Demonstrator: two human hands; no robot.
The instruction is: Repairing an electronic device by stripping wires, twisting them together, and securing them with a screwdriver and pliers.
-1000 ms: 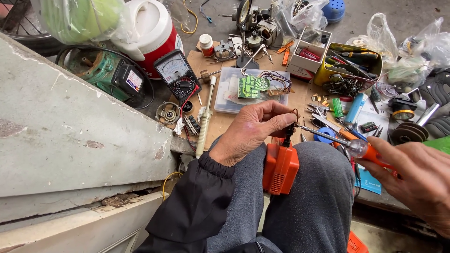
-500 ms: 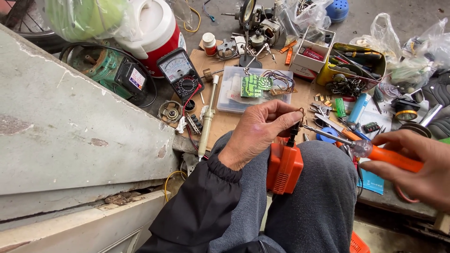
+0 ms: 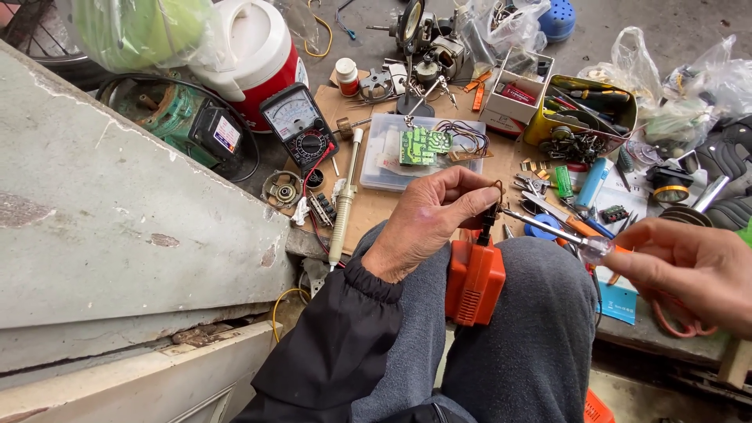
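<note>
since the earlier frame the screwdriver, gripped in the right hand, is brought tip-first to the small wire part pinched in the left hand above the orange casing wedged between the knees.

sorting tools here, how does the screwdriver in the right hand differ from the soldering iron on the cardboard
The screwdriver is held up in the right hand, clear-handled, with a thin bare metal shaft. The soldering iron lies untouched on the cardboard, longer, with a pale cream body. Both are slim hand tools.
</note>
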